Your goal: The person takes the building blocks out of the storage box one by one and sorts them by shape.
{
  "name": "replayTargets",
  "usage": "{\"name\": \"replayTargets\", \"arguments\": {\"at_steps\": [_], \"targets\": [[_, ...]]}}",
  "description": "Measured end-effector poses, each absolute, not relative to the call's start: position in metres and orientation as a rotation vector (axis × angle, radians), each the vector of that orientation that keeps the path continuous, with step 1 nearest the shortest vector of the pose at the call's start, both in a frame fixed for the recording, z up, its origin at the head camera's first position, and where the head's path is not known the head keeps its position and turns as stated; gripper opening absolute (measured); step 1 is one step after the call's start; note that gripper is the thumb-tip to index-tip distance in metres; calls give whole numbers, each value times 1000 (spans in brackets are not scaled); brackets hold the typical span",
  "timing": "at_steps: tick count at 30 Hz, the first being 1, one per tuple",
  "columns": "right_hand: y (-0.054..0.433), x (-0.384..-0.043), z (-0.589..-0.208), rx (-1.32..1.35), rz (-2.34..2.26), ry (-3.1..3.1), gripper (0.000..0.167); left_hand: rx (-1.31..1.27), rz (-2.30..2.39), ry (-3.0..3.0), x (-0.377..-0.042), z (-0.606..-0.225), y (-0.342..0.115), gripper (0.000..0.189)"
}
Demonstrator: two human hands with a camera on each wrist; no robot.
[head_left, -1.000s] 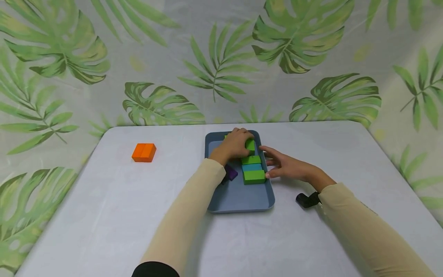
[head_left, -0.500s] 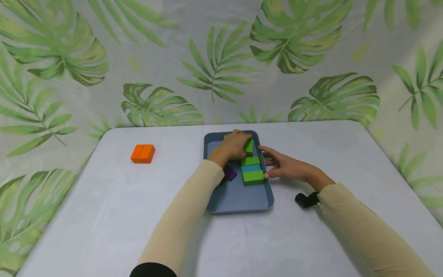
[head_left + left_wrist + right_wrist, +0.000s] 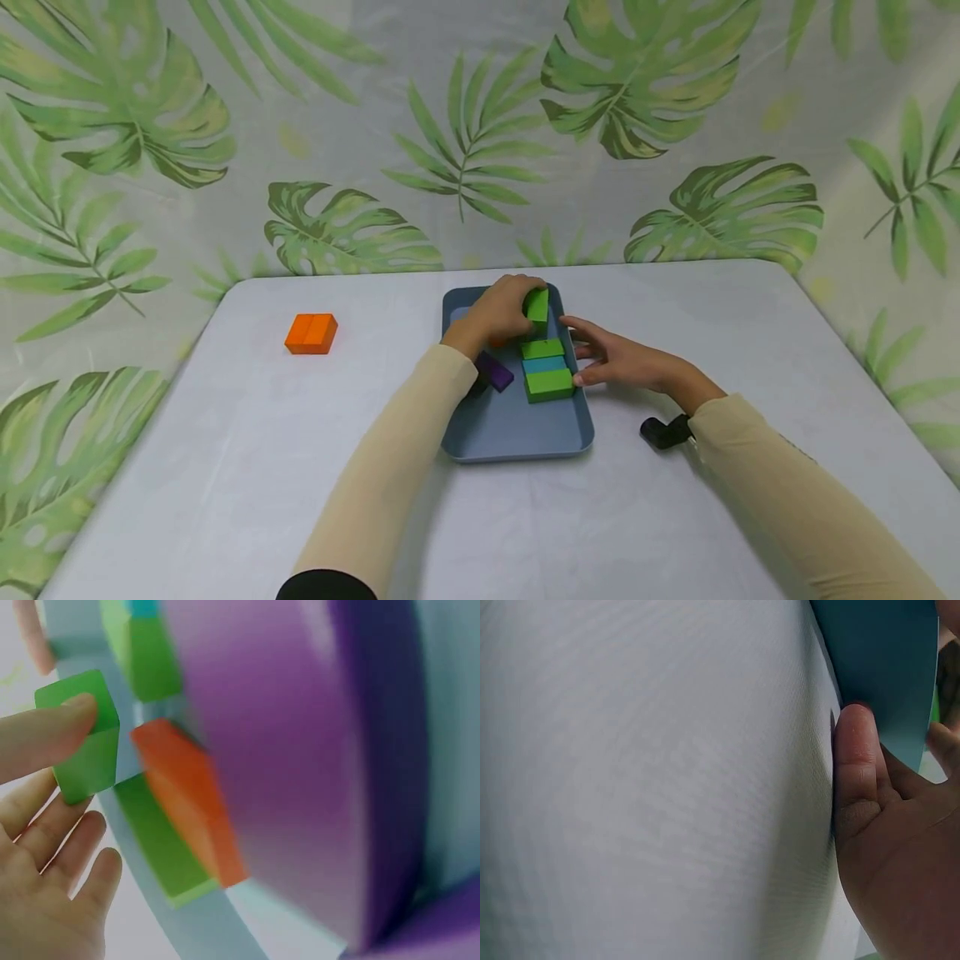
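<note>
My left hand (image 3: 498, 315) is over the far part of the blue-grey tray (image 3: 517, 435), pinching a green block (image 3: 537, 310) between thumb and fingers. The left wrist view shows the thumb across that green block (image 3: 97, 754), with an orange block (image 3: 184, 799) and another green block (image 3: 161, 840) beside it in the tray. My right hand (image 3: 626, 364) rests along the tray's right side. In the right wrist view its loosely extended fingers (image 3: 857, 754) touch the tray wall (image 3: 889, 671). Nearer in the tray, a green block (image 3: 550, 386), a blue block (image 3: 543, 364) and a green block (image 3: 542, 348) stand in a row.
A purple block (image 3: 496, 372) lies at the tray's left, partly behind the left wrist, and looms large in the left wrist view. Two orange blocks (image 3: 311, 333) sit side by side on the white table (image 3: 225, 467), left of the tray. A leaf-patterned cloth hangs behind.
My left hand has risen slightly with the green block, uncovering a bit of orange beneath it and more of the purple block. The right hand stays at the tray's side.
</note>
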State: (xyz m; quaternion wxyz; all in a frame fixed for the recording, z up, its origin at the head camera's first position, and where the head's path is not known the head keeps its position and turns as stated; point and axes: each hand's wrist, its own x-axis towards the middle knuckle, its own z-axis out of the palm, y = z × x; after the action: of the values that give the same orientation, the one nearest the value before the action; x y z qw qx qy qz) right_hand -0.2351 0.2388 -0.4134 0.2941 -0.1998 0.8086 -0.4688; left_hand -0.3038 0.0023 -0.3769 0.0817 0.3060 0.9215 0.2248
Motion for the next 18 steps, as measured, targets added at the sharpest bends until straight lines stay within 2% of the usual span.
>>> {"name": "replayTargets", "arguments": {"at_steps": [9, 18], "targets": [[239, -234, -413, -520, -1253, 2151, 99, 966, 823, 2724, -297, -357, -18, 69], [238, -235, -412, -531, -1239, 2170, 100, 1184, 743, 2737, -273, -328, -53, 61]]}}
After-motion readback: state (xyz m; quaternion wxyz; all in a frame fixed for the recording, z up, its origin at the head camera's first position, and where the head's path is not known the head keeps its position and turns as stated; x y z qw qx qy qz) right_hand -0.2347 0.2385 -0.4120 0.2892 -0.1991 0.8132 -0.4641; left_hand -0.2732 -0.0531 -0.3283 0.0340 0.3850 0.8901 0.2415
